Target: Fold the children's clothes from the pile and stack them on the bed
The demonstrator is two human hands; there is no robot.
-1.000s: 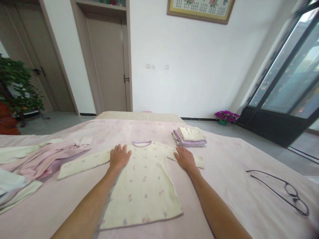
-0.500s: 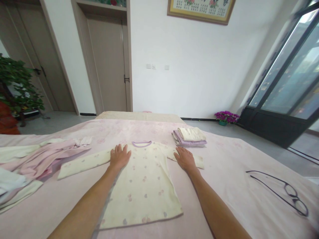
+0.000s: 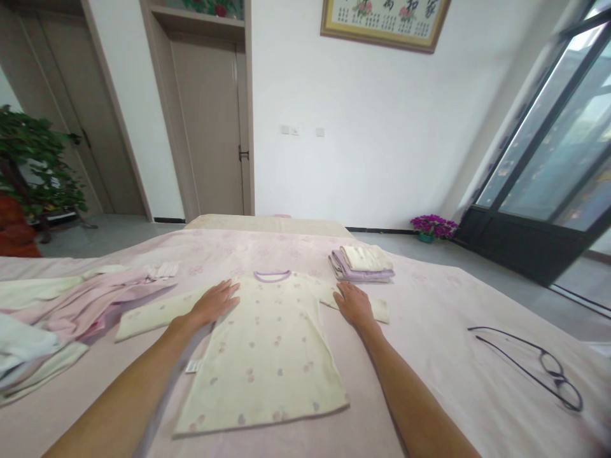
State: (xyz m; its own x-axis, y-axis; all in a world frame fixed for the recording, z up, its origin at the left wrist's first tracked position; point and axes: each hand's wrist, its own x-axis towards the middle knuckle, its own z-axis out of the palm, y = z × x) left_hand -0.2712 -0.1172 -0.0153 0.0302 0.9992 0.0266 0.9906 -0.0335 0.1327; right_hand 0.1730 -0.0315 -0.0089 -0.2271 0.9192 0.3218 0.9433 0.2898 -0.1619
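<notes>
A cream long-sleeved shirt with small printed motifs and a lilac neckband lies spread flat, its neck pointing away from me. My left hand rests on the top of the sleeve at the left, fingers stretched out and pointing toward the neckband. On the opposite sleeve lies my right hand, flat with its fingers extended. Both cuffs show beyond my hands. A small white tag sticks out from the shirt's left side seam.
A pink bedspread lies under everything. Folded clothes are stacked behind my right hand. Loose pink and white garments are heaped at the left. Eyeglasses lie at the right. Beyond stand a potted plant and purple flowers.
My left hand has slid left and slightly outward along the sleeve, and the side tag has come into sight. The shirt's lower left corner has shifted outward. My right hand has stayed put.
</notes>
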